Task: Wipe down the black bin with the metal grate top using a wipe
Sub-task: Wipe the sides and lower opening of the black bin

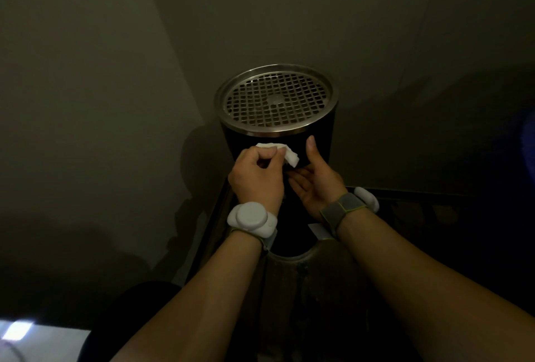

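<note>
The black bin (321,141) stands in the corner in front of me, a round cylinder with a steel rim and a perforated metal grate top (275,100). My left hand (256,177) is closed around a crumpled white wipe (86,156), pressed against the bin's front wall just under the steel rim. My right hand (315,179) is beside it, fingers spread, thumb up against the black side, holding nothing. Both wrists wear white sensor bands.
Grey walls meet in a corner close behind the bin. A dark metal frame (419,192) runs along the right and lower side. A curved brownish panel (309,289) lies below my forearms. A bright patch (20,331) shows at bottom left.
</note>
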Available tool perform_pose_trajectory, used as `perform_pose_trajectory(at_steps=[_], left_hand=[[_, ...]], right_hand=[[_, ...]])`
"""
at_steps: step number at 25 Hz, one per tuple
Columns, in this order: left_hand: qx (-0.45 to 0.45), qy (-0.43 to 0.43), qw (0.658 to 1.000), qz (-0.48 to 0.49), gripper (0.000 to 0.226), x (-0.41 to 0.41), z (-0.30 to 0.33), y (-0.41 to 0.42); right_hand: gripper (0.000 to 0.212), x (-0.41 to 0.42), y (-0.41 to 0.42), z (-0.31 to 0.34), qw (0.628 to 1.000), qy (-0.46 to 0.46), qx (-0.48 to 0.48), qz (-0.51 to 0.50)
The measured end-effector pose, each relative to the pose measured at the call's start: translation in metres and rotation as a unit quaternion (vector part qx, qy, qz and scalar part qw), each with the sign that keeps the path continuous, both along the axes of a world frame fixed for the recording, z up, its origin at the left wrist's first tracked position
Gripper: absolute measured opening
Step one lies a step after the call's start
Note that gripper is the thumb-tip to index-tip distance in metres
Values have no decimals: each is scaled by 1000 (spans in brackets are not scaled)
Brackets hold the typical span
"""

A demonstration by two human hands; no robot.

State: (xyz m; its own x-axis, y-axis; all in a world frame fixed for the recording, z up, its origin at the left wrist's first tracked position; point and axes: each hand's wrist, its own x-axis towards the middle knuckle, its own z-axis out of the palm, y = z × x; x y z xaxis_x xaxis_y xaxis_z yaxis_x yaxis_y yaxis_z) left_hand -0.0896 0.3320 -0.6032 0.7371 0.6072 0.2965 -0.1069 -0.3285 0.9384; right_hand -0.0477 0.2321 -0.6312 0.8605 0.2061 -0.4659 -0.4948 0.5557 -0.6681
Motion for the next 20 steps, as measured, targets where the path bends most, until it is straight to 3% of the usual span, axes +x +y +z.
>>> perform_pose_trajectory(at_steps=[7, 11, 17, 20], left_hand=[[-29, 13, 999, 22, 7, 1, 5, 29], [-37, 42, 998, 1, 7, 3, -3, 50], [-34, 79, 996, -29, 8, 2, -23, 67], [-30, 104, 993, -47, 12, 0, -34, 71]], right_hand=[[66, -1, 0, 1, 1000, -6, -16, 22], [51, -1, -1, 1, 1000, -1, -13, 10], [68, -6, 0, 1, 999, -8, -32, 10], [54, -11, -2, -2, 995, -35, -93, 12]])
